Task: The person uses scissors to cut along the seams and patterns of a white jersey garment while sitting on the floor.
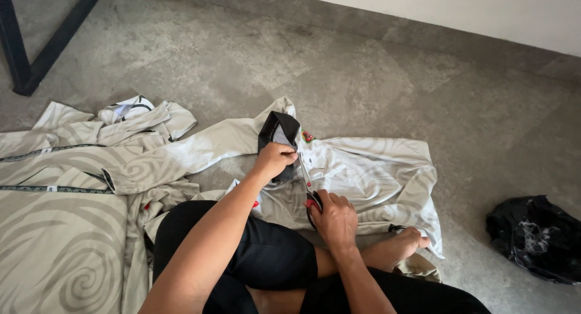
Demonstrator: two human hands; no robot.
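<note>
I sit cross-legged on a concrete floor with a pale swirl-patterned shirt (375, 175) spread in front of me. My left hand (273, 159) pinches the shirt's black collar (279, 127) and lifts it upright. My right hand (334, 217) grips scissors (307, 184) with red-and-black handles; the blades point up toward the collar, just beside my left hand's fingers. My bare foot (404, 244) rests on the shirt's lower edge.
A heap of similar swirl-patterned garments (66, 187) lies at the left. A crumpled black plastic bag (535, 235) sits on the floor at the right. A dark metal frame leg (24, 53) stands at the top left. A wall base runs along the top.
</note>
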